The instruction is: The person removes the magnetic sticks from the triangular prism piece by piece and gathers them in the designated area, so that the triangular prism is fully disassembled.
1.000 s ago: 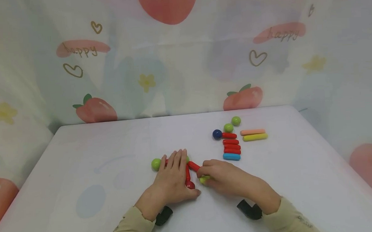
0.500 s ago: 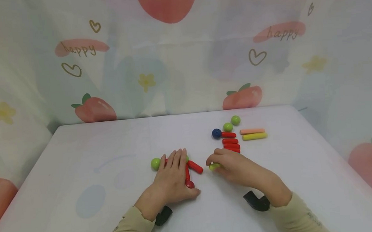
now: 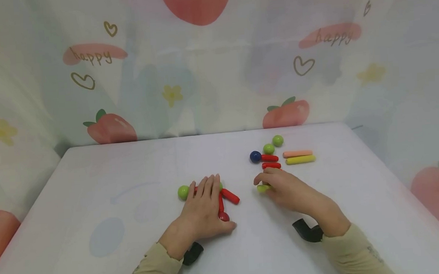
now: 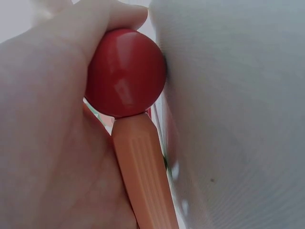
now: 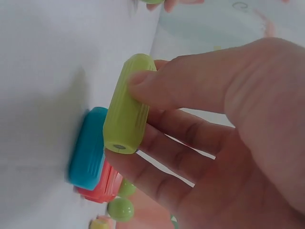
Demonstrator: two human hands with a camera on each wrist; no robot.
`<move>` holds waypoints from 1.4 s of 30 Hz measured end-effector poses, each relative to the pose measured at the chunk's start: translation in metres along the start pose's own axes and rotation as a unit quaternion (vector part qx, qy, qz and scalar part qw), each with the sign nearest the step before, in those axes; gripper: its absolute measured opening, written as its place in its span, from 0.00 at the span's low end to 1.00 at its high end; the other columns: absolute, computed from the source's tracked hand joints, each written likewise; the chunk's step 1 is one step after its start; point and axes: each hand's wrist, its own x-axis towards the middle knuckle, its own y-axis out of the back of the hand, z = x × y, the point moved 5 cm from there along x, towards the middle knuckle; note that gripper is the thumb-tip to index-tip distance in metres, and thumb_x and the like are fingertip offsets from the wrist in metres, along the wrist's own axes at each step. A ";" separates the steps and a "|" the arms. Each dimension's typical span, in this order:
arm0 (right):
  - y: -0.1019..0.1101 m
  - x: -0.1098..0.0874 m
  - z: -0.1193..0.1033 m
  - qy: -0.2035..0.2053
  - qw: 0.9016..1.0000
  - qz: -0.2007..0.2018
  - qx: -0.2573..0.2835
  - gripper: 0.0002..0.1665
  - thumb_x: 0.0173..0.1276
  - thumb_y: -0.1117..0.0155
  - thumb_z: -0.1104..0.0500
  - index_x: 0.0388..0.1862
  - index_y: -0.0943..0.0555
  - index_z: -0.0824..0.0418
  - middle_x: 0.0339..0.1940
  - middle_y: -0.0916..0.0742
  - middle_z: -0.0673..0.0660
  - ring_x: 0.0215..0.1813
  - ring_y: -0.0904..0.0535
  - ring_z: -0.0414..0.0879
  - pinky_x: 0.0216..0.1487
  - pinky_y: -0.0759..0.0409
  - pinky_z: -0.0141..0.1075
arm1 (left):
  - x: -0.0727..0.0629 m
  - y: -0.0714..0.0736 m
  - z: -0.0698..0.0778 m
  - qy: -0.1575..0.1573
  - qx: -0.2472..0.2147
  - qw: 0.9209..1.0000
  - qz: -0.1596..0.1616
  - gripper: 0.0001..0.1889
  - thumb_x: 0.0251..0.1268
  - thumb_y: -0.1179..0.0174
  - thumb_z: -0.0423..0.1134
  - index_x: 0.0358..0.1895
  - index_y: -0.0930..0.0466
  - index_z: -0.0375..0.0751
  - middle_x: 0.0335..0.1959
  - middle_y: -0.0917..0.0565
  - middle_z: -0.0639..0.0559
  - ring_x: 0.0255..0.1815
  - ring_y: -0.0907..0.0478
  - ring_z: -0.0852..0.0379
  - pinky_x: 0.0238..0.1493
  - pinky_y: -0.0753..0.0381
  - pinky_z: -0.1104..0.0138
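Note:
My left hand lies palm down, fingers straight, over a group of magnetic rods and balls. A green ball, a red rod and a red ball show around it; the rest is hidden beneath. In the left wrist view a red ball meets an orange rod under the palm. My right hand pinches a short yellow-green magnetic rod between thumb and fingers, with a grey dot on its end. Near it lie a blue rod and red rods.
At the back right sit two green balls, one farther back, and a dark blue ball against a red rod. A peach rod and a yellow rod lie side by side there. A printed cloth hangs behind the table.
My right hand has drawn the yellow-green rod away from the red rod beside the left hand, moving right and back, and now covers the blue rod. The left hand stays put.

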 end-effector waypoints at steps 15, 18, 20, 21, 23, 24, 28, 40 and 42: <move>0.002 0.002 0.012 -0.027 1.000 0.013 -0.006 0.14 0.60 0.29 0.68 0.45 0.17 0.57 0.39 0.17 0.51 0.44 0.22 0.45 0.51 0.16 0.45 | 0.000 0.001 0.000 -0.002 -0.001 1.000 0.004 0.62 0.49 0.39 0.72 0.80 0.56 0.39 0.79 0.44 0.43 0.79 0.46 0.42 0.77 0.51 0.40; 0.000 0.003 0.014 -0.038 0.999 0.013 -0.002 0.14 0.60 0.29 0.69 0.43 0.17 0.56 0.38 0.18 0.51 0.44 0.22 0.45 0.51 0.16 0.44 | 0.000 0.002 0.000 -0.001 -0.002 1.000 0.006 0.61 0.49 0.38 0.71 0.79 0.56 0.39 0.79 0.44 0.43 0.79 0.46 0.42 0.77 0.50 0.40; -0.002 0.003 0.015 -0.046 0.999 0.008 0.003 0.14 0.60 0.29 0.69 0.42 0.17 0.56 0.38 0.18 0.51 0.45 0.23 0.46 0.51 0.16 0.44 | 0.000 0.002 0.000 -0.002 -0.003 1.000 0.006 0.61 0.49 0.38 0.71 0.79 0.55 0.39 0.79 0.43 0.43 0.79 0.46 0.42 0.77 0.50 0.40; -0.003 0.004 0.016 -0.051 0.999 0.005 0.005 0.13 0.60 0.29 0.69 0.42 0.17 0.56 0.38 0.19 0.51 0.46 0.23 0.46 0.51 0.16 0.44 | 0.000 0.002 0.000 -0.002 -0.004 1.000 0.005 0.61 0.49 0.38 0.71 0.79 0.55 0.38 0.79 0.43 0.42 0.78 0.46 0.41 0.77 0.49 0.40; -0.004 0.004 0.017 -0.058 0.998 0.003 0.006 0.13 0.60 0.29 0.69 0.42 0.17 0.56 0.39 0.19 0.52 0.47 0.24 0.47 0.52 0.16 0.44 | -0.001 0.002 0.001 -0.003 -0.006 1.000 0.005 0.61 0.49 0.38 0.71 0.79 0.55 0.38 0.79 0.43 0.42 0.78 0.45 0.41 0.77 0.49 0.40; -0.004 0.004 0.017 -0.059 0.998 0.002 0.004 0.13 0.60 0.29 0.69 0.42 0.16 0.56 0.39 0.20 0.52 0.47 0.24 0.47 0.51 0.16 0.44 | -0.001 0.002 0.001 -0.002 -0.005 1.000 0.004 0.61 0.49 0.38 0.71 0.79 0.55 0.38 0.79 0.43 0.42 0.79 0.46 0.41 0.77 0.50 0.40; -0.003 0.005 0.017 -0.060 0.998 0.007 -0.009 0.14 0.59 0.29 0.69 0.42 0.16 0.56 0.39 0.21 0.53 0.46 0.25 0.46 0.51 0.15 0.43 | -0.001 0.002 0.000 0.000 -0.008 1.000 0.003 0.61 0.49 0.38 0.71 0.79 0.56 0.38 0.79 0.44 0.43 0.79 0.46 0.42 0.77 0.51 0.40; -0.008 0.007 -0.008 0.014 0.998 0.057 -0.006 0.12 0.61 0.29 0.68 0.41 0.16 0.56 0.37 0.21 0.51 0.43 0.24 0.42 0.44 0.16 0.35 | -0.001 0.001 0.000 0.000 -0.011 1.000 0.005 0.62 0.48 0.38 0.72 0.79 0.56 0.39 0.79 0.44 0.43 0.79 0.47 0.42 0.78 0.52 0.40; -0.012 0.009 -0.014 0.029 0.998 0.059 0.002 0.12 0.61 0.29 0.67 0.41 0.16 0.56 0.38 0.19 0.51 0.44 0.23 0.42 0.45 0.15 0.35 | 0.000 0.000 0.000 0.000 -0.013 1.000 0.005 0.61 0.49 0.38 0.72 0.79 0.56 0.39 0.79 0.44 0.43 0.79 0.47 0.42 0.77 0.52 0.40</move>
